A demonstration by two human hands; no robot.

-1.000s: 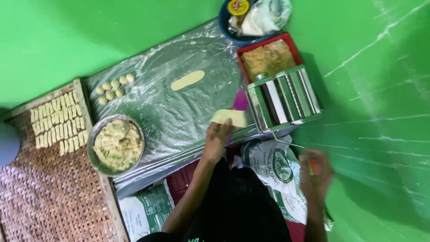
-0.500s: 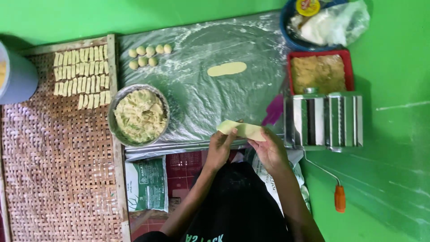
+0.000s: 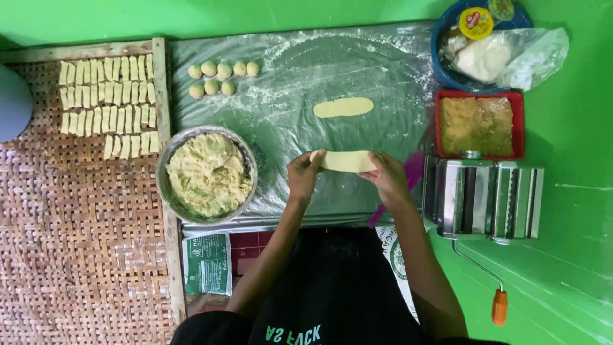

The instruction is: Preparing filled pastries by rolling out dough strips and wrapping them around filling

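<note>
Single head cam, looking straight down from above the person's torso at mid range; plastic sheet point(image 3: 281, 121) sitting frame centre, woven tray point(image 3: 76, 243) filling left, pasta roller point(image 3: 485, 198) sitting right.

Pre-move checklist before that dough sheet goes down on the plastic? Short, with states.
1. Dough sheet held at both ends by left hand and right hand: ok.
2. Sheet intact, no visible tear: ok.
3. Bare floured plastic sheet beneath it: ok.
4. Apart from the other flattened dough piece: ok.
5. Filling bowl beside the left hand: ok.
6. Underside sticking: cannot tell.
</note>
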